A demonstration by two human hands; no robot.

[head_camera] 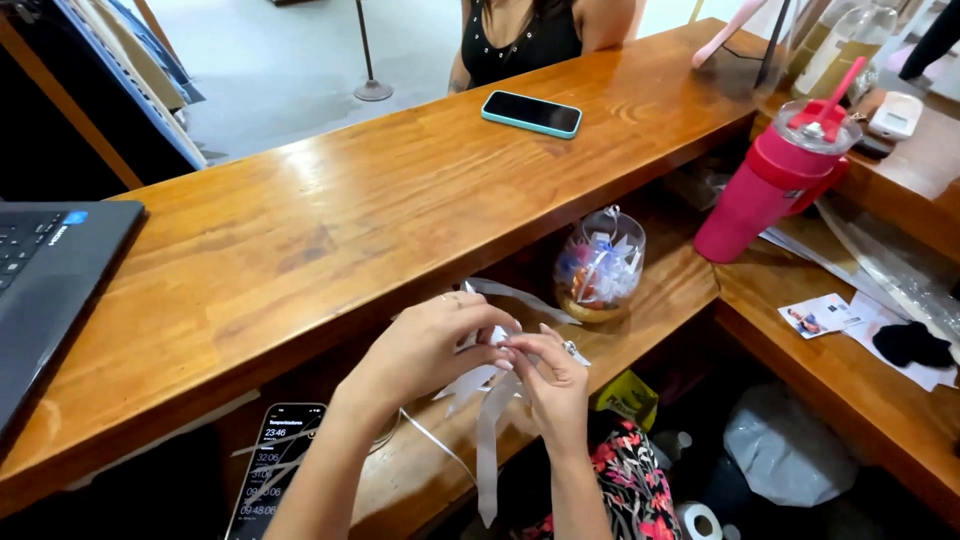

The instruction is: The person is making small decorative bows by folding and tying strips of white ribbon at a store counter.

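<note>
**Ribbon pinched between both hands, below the counter**

Left hand (425, 345) and right hand (553, 385) meeting fingertip to fingertip over the lower shelf (660, 300), just in front of the counter (330, 220). Fingers of both curled shut on a white ribbon (487, 440), pinched where the hands touch. One tail hanging straight down past the shelf edge, another strip trailing up behind the left hand, toward the counter's underside.

Beside the hands, further along the shelf and under the counter's lip: a clear globe (600, 265) on a round wooden base, coloured bits inside. Beyond that, against the counter's corner, a pink tumbler (775, 185) with lid and straw, tilted.

On the counter top, far side: a phone (531, 113) in a teal case, screen dark, lying flat near a seated person in a black top. At the counter's near left end, a laptop (50, 280), only a corner in view.

Below the counter, left of the hands: a second phone (275, 470), screen lit, with a thin white cord (435, 445) running from it toward the ribbon.
</note>
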